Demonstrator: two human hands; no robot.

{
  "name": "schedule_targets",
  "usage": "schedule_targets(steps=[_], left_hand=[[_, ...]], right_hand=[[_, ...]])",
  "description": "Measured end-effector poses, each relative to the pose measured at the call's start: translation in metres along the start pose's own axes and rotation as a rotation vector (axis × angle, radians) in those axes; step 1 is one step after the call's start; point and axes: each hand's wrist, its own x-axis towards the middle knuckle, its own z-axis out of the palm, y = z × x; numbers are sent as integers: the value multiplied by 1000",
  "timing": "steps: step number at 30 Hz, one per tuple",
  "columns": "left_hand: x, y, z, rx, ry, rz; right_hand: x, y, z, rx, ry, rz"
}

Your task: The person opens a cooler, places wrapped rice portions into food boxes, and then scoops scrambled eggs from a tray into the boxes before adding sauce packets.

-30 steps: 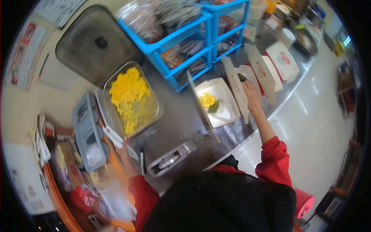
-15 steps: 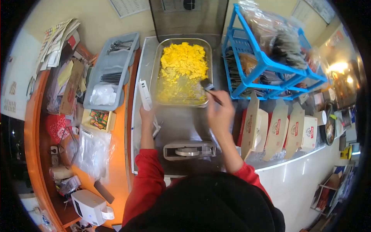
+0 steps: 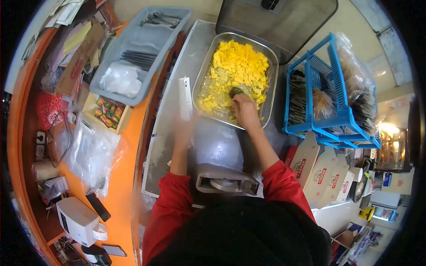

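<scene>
A metal tray with a mesh-like bottom holds yellow food pieces, heaped at its far side and scattered thinner nearer me. My right hand is closed around a dark spoon, whose head sits among the pieces near the tray's middle; its handle is mostly hidden by the fingers. Left of the tray, my left hand is smeared by motion. It grips a narrow white strip with small dark marks, which stands up from the fingers beside the tray's rim.
A blue plastic rack of packets stands to the right, with several open cartons nearer me. Close to my body lies a grey tape-dispenser-like device. On the left are a grey bin of cutlery and a white label printer.
The spoon has gone from the tray's right edge into the yellow pieces, carried by my right hand. My left hand still holds the white strip. The view has turned and shifted.
</scene>
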Motion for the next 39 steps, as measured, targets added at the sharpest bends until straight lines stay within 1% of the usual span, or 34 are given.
schedule_targets(steps=[2,5,7,10,11,14,17,19,23,24,26,27,28,29,30,31,32,33,34,35,36,37,38,39], left_hand=[[3,-1,-3,37,1,-35],[7,-11,-3,17,20,93],[6,-10,-3,1,4,83],[7,-11,-3,-4,-7,125],[7,-13,-2,-1,-9,145],[8,-15,-1,-38,-5,136],[4,-4,-1,-67,-35,48],[3,-5,0,-94,-13,24],[4,-8,-1,-94,-5,27],[10,-18,-3,-54,21,53],[23,-44,-5,29,51,100],[15,-30,-3,-28,64,57],[22,-38,-8,2,37,72],[24,-38,-9,99,73,-22],[18,-25,-11,93,17,25],[15,-19,-12,25,-54,-49],[7,-9,-6,-8,-18,31],[10,-9,-7,68,9,52],[19,-19,-8,25,-18,54],[16,-15,-6,39,-9,89],[18,-18,-7,15,-21,155],[25,-24,-10,22,-26,164],[50,-44,-26,116,-118,120],[62,-52,-33,148,-133,106]], right_hand=[[-4,-28,3,145,-25,10],[-6,-65,17,345,-77,56],[-2,-74,19,444,-92,129],[13,-51,24,573,-219,406],[15,-45,21,799,-208,484],[12,-5,37,1254,-187,759],[10,-3,31,1383,-193,829],[6,-1,27,1432,-158,864],[12,6,10,1500,-29,896],[12,7,2,1510,8,899],[6,7,-20,1565,86,835],[0,-1,-39,1614,136,809],[-10,-10,-62,1656,209,786],[-23,-22,-88,1653,270,829],[-42,-33,-115,1659,317,714],[-66,-42,-146,1608,374,647],[-90,-53,-172,1549,419,577],[-117,-60,-195,1545,551,584],[-145,-65,-217,1540,665,583],[-174,-66,-238,1485,767,611],[-202,-66,-253,1456,917,619],[-228,-63,-269,1397,1011,596],[-251,-62,-285,1344,1069,617],[-280,-48,-298,1298,1130,612]])
